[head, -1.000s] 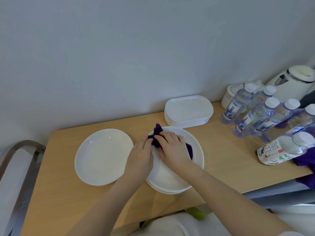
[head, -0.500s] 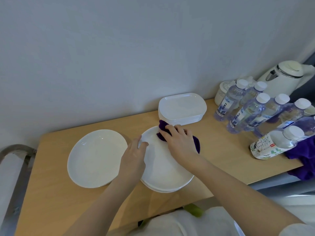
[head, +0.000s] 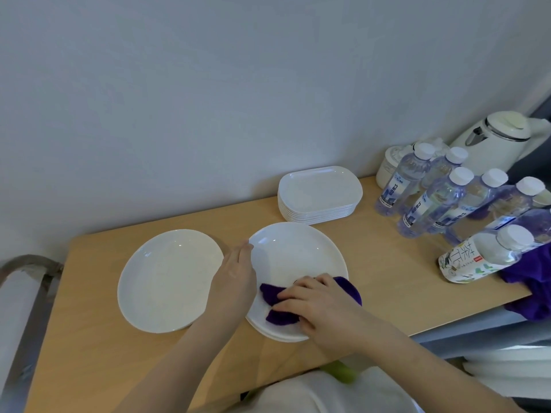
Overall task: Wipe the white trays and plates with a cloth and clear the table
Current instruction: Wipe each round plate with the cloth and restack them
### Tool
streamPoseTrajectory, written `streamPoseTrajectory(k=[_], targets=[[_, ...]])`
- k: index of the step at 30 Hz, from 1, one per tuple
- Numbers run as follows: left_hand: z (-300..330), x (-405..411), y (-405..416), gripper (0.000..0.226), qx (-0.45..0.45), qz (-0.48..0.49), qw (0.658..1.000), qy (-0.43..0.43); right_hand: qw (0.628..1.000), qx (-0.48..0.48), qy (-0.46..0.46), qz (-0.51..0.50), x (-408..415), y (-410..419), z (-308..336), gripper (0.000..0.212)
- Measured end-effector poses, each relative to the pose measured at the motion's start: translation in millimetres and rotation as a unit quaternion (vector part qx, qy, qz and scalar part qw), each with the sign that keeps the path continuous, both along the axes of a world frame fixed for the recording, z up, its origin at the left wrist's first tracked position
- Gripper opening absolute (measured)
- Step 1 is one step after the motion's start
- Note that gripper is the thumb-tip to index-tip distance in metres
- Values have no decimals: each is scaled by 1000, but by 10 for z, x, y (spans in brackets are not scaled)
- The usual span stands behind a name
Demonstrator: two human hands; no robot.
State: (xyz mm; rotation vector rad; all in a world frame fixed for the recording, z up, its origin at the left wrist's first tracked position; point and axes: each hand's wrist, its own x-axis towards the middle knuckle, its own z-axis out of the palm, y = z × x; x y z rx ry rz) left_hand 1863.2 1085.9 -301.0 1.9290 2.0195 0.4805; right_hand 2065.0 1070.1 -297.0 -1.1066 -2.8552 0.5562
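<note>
Purple cloth (head: 280, 305) lies on the near part of the top plate (head: 293, 254) of a small plate stack, long axis roughly left-right. Right hand (head: 325, 308) presses it, fingers (head: 293, 293) extended and pointing left. Left hand (head: 235, 278) steadies the stack's left rim, fingers relaxed. One single plate (head: 170, 278) to the left. One tray stack (head: 319, 193) behind, long axis left-right. About seven bottles (head: 429, 201), one kettle (head: 495, 144) on right of tabletop (head: 387, 272).

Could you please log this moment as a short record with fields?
right hand: presses the purple cloth on the top plate of the plate stack, near side
left hand: steadies that stack's left rim
single plate: lies left of the stack, apart
tray stack: behind the plates, by the wall
water bottles: stand at the right
table: light wood
</note>
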Motion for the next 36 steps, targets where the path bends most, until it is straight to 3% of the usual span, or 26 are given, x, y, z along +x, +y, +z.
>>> streamPoseTrajectory(k=[4, 9, 15, 20, 26, 30, 36], targets=[[-5, 16, -8, 43, 21, 5, 1000, 13, 999, -31, 20, 6, -201, -57, -37, 50], [15, 15, -28, 64, -7, -12, 999, 34, 1000, 7, 24, 14, -262, -107, -53, 50], [22, -1, -39, 59, -14, -36, 997, 68, 999, 24, -9, 34, -34, -47, 73, 45], [-11, -27, -26, 57, -13, -37, 997, 60, 989, 125, -40, -69, 147, 78, 92, 50], [-57, -56, -25, 58, -15, -35, 996, 79, 945, 222, -72, -230, 52, 379, 5, 52], [-106, -35, -39, 53, 9, -49, 995, 84, 938, 202, -92, -264, -131, 528, -83, 55], [-88, 31, -96, 44, 56, -47, 996, 54, 952, 122, -30, -280, -433, 620, -167, 55]])
